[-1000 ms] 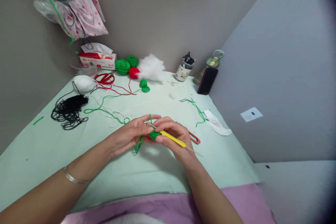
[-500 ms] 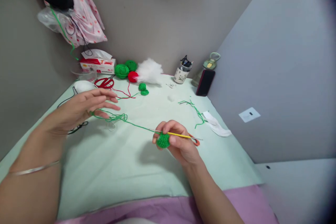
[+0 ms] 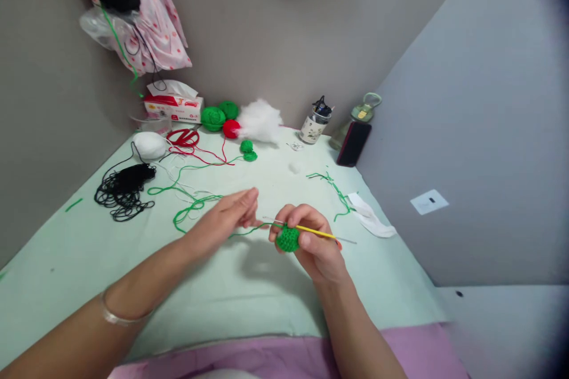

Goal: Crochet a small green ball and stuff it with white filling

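In my right hand I pinch a small round green crochet piece together with a yellow-handled crochet hook. The hook lies across the top of the piece, its metal tip pointing left. My left hand is just left of the piece, one finger stretched toward it and the others partly hidden. Green yarn trails from the piece past the left fingertips. Its loose loops lie on the table behind that hand. No firm grip on the yarn shows.
Black yarn, a white yarn ball and red-handled scissors lie at left. Behind are green balls, a red ball, white stuffing, a jar and a phone. Green scraps lie right.
My left hand has come down and right, from beside the yarn loops to near the crochet piece. The loops now rest on the table. The view has shifted slightly.
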A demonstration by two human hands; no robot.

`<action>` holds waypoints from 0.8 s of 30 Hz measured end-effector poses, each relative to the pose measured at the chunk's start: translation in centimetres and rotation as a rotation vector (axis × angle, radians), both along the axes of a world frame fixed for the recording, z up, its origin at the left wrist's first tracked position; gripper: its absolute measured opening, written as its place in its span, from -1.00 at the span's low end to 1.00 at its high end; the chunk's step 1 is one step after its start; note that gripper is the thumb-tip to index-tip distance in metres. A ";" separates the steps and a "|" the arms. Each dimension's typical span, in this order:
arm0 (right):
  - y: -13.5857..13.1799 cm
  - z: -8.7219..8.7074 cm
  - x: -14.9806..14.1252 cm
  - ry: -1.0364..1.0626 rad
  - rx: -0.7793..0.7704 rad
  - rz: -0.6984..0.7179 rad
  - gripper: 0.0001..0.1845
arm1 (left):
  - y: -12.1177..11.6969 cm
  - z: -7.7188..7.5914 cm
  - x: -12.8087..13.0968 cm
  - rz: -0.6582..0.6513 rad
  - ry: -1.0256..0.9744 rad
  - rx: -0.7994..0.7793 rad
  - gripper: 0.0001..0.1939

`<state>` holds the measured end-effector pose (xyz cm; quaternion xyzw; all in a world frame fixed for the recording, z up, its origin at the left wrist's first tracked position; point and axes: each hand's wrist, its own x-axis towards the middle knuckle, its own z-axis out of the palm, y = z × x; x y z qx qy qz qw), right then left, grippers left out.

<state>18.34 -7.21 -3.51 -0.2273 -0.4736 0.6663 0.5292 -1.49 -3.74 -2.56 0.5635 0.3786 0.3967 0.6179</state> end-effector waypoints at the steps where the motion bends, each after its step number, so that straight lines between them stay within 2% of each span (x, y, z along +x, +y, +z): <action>1: 0.0 0.0 0.0 0.008 0.014 -0.009 -0.79 | -0.3 0.1 0.6 -0.131 -0.147 -0.126 -0.43; 3: 0.1 0.1 0.0 0.019 0.021 -0.026 -0.81 | -0.6 1.0 0.6 -0.319 -0.410 -0.310 -0.39; 4: 0.1 0.1 0.1 0.015 0.013 -0.045 -0.82 | -0.8 1.9 0.1 -0.294 -0.515 -0.348 -0.41; 7: 0.2 -0.2 0.0 -0.039 -0.008 -0.144 -0.83 | -1.1 4.9 -1.7 -0.001 -0.717 -0.246 -0.54; 9: 0.0 -0.5 -0.2 -0.101 0.004 -0.211 -0.82 | -1.4 5.9 -2.4 0.176 -0.768 -0.052 -0.53; 11: -0.1 -0.7 -0.4 -0.157 0.037 -0.259 -0.83 | -1.5 5.5 -2.5 0.253 -0.624 0.234 -0.39; 13: -0.4 -0.8 -0.8 -0.200 0.101 -0.307 -0.84 | -1.5 3.8 -2.2 0.260 -0.245 0.610 -0.29; 15: -0.5 -0.7 -1.1 -0.242 0.180 -0.368 -0.85 | -1.4 1.5 -1.5 0.171 0.204 0.844 -0.48; 16: -0.6 -0.7 -1.3 -0.269 0.218 -0.406 -0.85 | -1.4 0.5 -1.2 0.149 0.325 0.865 -0.60; 17: -0.6 -0.8 -1.4 -0.301 0.253 -0.447 -0.85 | -1.4 -0.3 -0.8 0.145 0.385 0.803 -0.71; 18: -0.6 -0.8 -1.5 -0.339 0.286 -0.488 -0.85 | -1.5 -0.9 -0.3 0.114 0.376 0.677 -0.72; 21: -0.7 -1.1 -1.7 -0.492 0.413 -0.574 -0.84 | -2.0 -1.4 0.8 -0.005 0.085 0.197 -0.49; 24: -0.8 -1.2 -1.8 -0.621 0.540 -0.594 -0.79 | -2.4 -1.1 1.5 -0.022 -0.188 -0.120 -0.43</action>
